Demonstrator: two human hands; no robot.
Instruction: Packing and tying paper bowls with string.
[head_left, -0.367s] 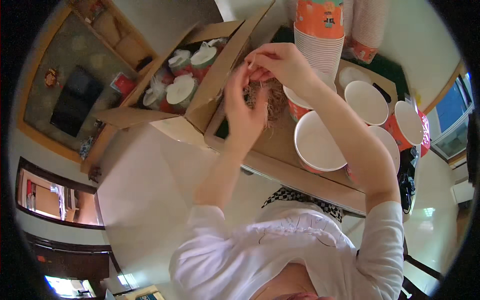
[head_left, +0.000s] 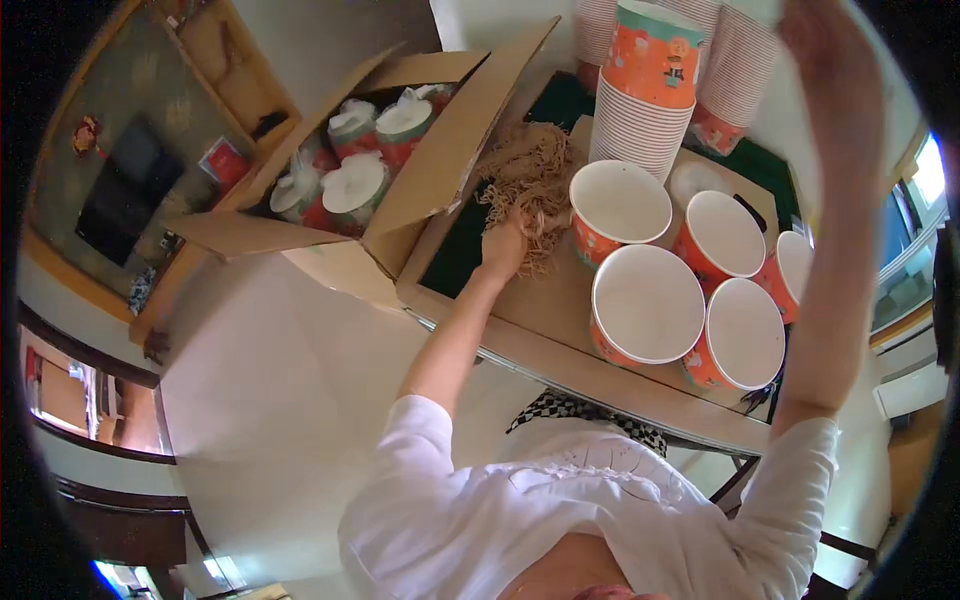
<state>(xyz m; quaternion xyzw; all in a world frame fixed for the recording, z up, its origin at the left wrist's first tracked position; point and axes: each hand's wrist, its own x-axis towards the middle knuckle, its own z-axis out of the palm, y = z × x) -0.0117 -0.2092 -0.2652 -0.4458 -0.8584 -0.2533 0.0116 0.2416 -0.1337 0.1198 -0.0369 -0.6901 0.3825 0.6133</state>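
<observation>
My left hand reaches into a tangled heap of thin brown strands on the cardboard-covered table; its fingertips are hidden among them. High at the right, my raised right hand is smeared by motion and partly cut off by the upper edge, so its fingers cannot be made out. Right of the heap stand several open orange paper tubs with white insides, among them a near one and one beside the heap. Behind them rises a tall stack of such tubs.
At the left, an open cardboard box holds several plastic-wrapped stacks of red and green tubs. One of its flaps leans toward the heap. More tub stacks stand at the back. A black object lies behind the tubs.
My hands, together above the heap before, have parted. The left has dropped into the strands, while the right has swung up and right, uncovering the tubs.
</observation>
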